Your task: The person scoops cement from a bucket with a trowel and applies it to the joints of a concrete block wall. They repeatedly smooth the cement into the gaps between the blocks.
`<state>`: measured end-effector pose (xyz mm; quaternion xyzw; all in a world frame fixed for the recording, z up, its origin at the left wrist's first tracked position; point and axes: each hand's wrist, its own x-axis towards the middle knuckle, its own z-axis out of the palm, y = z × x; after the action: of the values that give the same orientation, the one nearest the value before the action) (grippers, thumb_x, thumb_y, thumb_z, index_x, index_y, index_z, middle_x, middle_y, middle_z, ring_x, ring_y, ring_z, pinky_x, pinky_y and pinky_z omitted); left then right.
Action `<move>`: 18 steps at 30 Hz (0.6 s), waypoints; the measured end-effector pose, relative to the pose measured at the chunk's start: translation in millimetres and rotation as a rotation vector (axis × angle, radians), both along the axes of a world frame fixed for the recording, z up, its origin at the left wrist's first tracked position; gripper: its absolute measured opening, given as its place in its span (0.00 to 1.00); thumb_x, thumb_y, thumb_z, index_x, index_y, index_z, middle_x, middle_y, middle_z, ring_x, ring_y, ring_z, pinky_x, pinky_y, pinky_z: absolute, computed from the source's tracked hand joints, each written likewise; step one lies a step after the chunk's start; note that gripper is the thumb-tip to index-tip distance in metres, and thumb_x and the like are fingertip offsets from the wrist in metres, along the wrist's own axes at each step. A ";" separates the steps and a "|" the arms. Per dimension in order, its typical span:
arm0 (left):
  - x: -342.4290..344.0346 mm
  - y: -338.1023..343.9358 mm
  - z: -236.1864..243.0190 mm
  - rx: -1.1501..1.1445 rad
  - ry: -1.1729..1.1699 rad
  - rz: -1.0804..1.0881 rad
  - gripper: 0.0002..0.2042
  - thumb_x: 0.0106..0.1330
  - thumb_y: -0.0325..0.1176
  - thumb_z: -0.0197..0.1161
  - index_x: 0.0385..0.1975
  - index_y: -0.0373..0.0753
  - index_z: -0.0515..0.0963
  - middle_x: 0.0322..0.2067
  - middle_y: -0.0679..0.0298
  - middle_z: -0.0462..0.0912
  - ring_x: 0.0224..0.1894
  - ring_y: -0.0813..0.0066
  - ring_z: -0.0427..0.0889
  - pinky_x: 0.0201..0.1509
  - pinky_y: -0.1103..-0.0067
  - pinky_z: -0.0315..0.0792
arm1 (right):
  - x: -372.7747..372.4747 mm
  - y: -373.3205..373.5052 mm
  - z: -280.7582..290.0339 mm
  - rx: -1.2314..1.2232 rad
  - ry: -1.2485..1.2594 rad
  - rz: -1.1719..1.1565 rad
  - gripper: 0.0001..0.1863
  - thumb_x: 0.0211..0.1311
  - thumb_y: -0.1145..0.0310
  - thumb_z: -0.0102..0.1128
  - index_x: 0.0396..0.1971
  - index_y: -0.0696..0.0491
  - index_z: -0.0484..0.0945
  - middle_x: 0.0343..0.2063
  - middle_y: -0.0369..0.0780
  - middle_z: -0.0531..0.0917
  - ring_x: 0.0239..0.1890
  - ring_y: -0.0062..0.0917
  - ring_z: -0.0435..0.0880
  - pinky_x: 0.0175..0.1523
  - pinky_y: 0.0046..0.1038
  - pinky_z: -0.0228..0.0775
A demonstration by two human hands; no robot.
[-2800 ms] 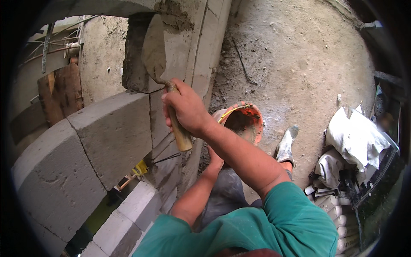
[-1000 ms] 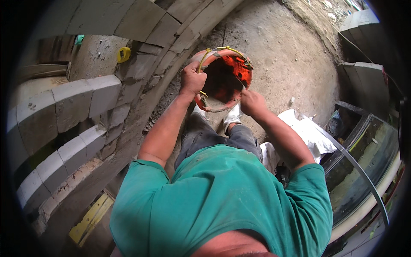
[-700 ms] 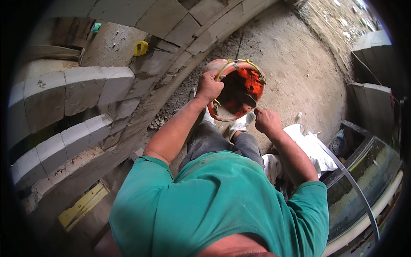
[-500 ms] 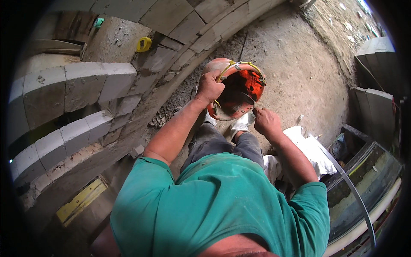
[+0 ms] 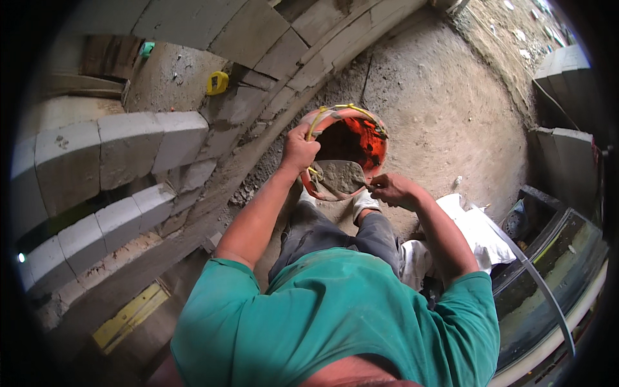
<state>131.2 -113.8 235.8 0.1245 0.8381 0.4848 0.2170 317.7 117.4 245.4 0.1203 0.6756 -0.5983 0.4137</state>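
An orange-red bucket with a yellow handle is tilted toward me above my pale boots, dark smears inside it. My left hand grips the left side of its rim, by the handle. My right hand is closed on the handle of a trowel, whose broad blade lies across the lower part of the bucket's mouth with a grey heap of mortar on it. The tips of my left fingers are partly hidden at the rim.
Curved block walls run along the left, with a yellow tape measure on one. At right are white sacks, a glass-topped frame, a long metal strip and more blocks. The dirty floor stretches ahead.
The bucket and both hands have moved a little down and left. The trowel has come up from inside the bucket with mortar on its blade. Earlier, my right hand held the trowel over the wall.
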 end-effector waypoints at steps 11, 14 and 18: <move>-45.0 -46.8 -80.8 0.332 -0.298 0.313 0.13 0.46 0.15 0.57 0.29 0.40 0.70 0.25 0.76 0.65 0.25 0.86 0.64 0.28 0.84 0.61 | 39.0 -102.8 -118.2 -0.097 0.202 -0.716 0.15 0.54 0.73 0.58 0.41 0.62 0.72 0.31 0.33 0.70 0.36 0.17 0.66 0.39 0.23 0.64; -60.5 -68.5 -109.3 0.330 -0.283 0.312 0.13 0.46 0.15 0.57 0.32 0.39 0.71 0.27 0.75 0.66 0.27 0.86 0.65 0.29 0.84 0.63 | 28.8 -141.9 -149.0 -0.021 0.291 -0.852 0.16 0.54 0.71 0.60 0.40 0.62 0.71 0.33 0.34 0.69 0.38 0.18 0.66 0.43 0.23 0.64; -79.4 -87.8 -143.8 0.260 -0.326 0.333 0.15 0.48 0.14 0.56 0.34 0.41 0.72 0.27 0.76 0.65 0.26 0.86 0.66 0.29 0.85 0.63 | -3.2 -174.0 -171.1 0.045 0.248 -0.878 0.13 0.54 0.70 0.61 0.36 0.59 0.70 0.31 0.33 0.68 0.34 0.17 0.69 0.36 0.23 0.66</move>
<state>51.8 -201.7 92.0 -0.0678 0.7316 0.6312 0.2487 314.5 -56.6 74.3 0.3317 0.6179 -0.7121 0.0339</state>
